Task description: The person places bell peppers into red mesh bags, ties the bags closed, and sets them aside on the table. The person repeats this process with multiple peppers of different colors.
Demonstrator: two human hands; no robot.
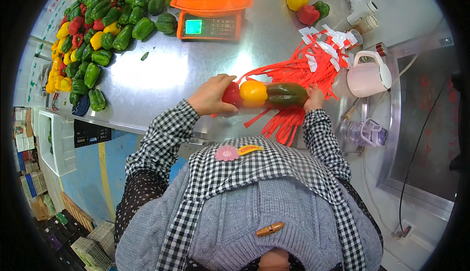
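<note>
A red bell pepper [231, 95], a yellow bell pepper [253, 93] and a dark green bell pepper [286, 95] lie in one row between my hands. A faint reddish covering, perhaps netting, seems to run along them. My left hand [213, 95] grips the red end, thumb and fingers on opposite sides. At the green end, my right hand [314, 98] pinches close to the pepper's tip; what its fingers hold there is partly hidden. Beneath and behind the row spreads a heap of red mesh strips [293, 63] with white tags [330, 51].
An orange digital scale [209, 25] carrying peppers stands at the back of the steel table [158, 91]. Many loose peppers [99, 32] are piled at left, several more [301, 3] at back right. A pink kettle [367, 76] and purple bottle [367, 133] stand at right.
</note>
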